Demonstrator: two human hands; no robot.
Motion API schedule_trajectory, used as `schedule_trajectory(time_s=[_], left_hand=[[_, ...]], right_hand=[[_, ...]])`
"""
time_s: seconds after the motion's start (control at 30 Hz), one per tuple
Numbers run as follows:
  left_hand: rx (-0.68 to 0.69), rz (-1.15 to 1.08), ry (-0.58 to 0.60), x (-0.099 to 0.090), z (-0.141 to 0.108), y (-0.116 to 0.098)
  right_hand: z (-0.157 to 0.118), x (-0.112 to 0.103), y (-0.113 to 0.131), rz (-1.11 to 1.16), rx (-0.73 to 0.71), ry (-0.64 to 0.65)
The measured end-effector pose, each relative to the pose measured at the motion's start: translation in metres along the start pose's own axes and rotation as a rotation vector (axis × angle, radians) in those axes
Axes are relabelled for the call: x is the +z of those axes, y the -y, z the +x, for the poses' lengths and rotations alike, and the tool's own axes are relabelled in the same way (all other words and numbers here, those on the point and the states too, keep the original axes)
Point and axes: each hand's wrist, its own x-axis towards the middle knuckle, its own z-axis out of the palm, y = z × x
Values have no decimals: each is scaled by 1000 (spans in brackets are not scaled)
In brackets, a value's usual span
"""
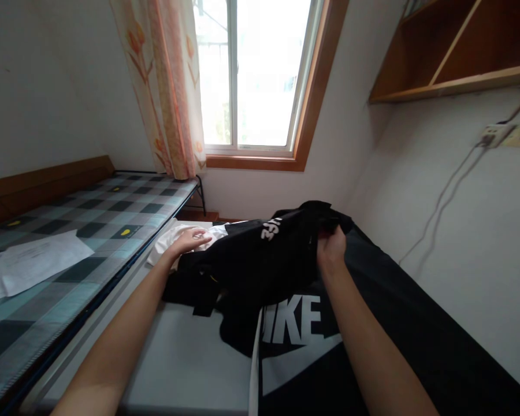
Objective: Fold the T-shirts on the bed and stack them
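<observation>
A black garment [260, 260] with white lettering stretches across the middle, partly lifted at its right end. My right hand [331, 248] grips that raised end with its fingers wrapped round the cloth. My left hand [191, 240] is at the garment's left edge, fingers apart, just above a white crumpled cloth [167, 245]. Whether the left hand touches either cloth is hard to tell. Under the garment lie a white surface [190, 358] and, on the right, a black cloth with a large white NIKE print [292, 320].
To the left, a checked mattress [156, 202] holds white papers [43, 260]. A flowered curtain [169, 86] hangs beside the window [264, 75]. A wooden shelf [459, 84] and a socket with a cable [496, 136] are on the right wall.
</observation>
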Motion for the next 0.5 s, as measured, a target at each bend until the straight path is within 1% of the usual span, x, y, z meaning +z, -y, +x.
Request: schedule_trajectory(time_s=[0.07, 0.1, 0.13, 0.17, 0.2, 0.23, 0.27, 0.33, 0.37, 0.4, 0.43, 0.47, 0.5], left_hand=[[39, 116, 21, 4, 2, -2], [48, 157, 24, 5, 3, -3], [46, 188, 26, 7, 3, -3], [39, 210, 25, 7, 3, -4], [28, 230, 21, 8, 3, -4], [24, 247, 16, 9, 2, -5], [27, 265, 15, 10, 1, -5], [42, 297, 20, 12, 0, -7], [45, 308, 23, 14, -1, -9], [42, 315, 23, 15, -2, -11], [34, 320, 23, 16, -4, -12], [19, 325, 20, 16, -5, -14], [1, 329, 16, 17, -7, -15]], right_hand=[[14, -19, 3, -135, -108, -144], [17, -28, 0, -260, -144, -196], [18, -37, -4, -427, -177, -225], [16, -44, -11, -627, -221, -223], [13, -51, -17, -844, -264, -182], [9, -56, -24, -1063, -299, -104], [5, -59, -30, -1272, -316, 5], [-4, -64, -40, -1621, -276, 279], [-8, -65, -44, -1750, -239, 411], [-12, -66, -47, -1848, -208, 520], [-14, -67, -49, -1919, -193, 595], [-17, -67, -51, -1966, -196, 634], [-18, -67, -53, -1993, -212, 647]])
